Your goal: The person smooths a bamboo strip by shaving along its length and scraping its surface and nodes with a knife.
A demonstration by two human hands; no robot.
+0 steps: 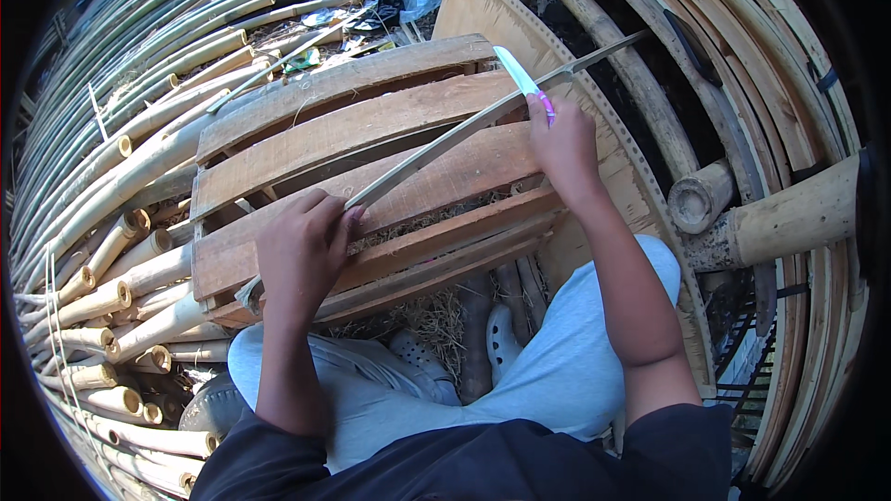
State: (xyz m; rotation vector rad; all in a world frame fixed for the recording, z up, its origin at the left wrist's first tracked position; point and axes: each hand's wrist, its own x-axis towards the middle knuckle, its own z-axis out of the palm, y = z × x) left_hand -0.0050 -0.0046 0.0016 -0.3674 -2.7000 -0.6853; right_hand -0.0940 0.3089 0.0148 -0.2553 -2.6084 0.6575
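A dark shirt (pixel 501 466) is filling the near edge. The left hand (pixel 302 246) is wrapping tight around a thin strip (pixel 436 150), likely keeping it steady. The right hand (pixel 566 144) is gripping a knife (pixel 516 71) by its handle (pixel 547 109), perhaps for safety, with the blade (pixel 510 64) crossing the strip. The strip is slanting to the far right over a slatted bench (pixel 353 133). Bamboo poles (pixel 162 327) are lying left.

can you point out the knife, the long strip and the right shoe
Knife (pixel 518 73), head view: on the blade.
Strip (pixel 436 151), head view: on its middle stretch.
Right shoe (pixel 502 343), head view: on the upper.
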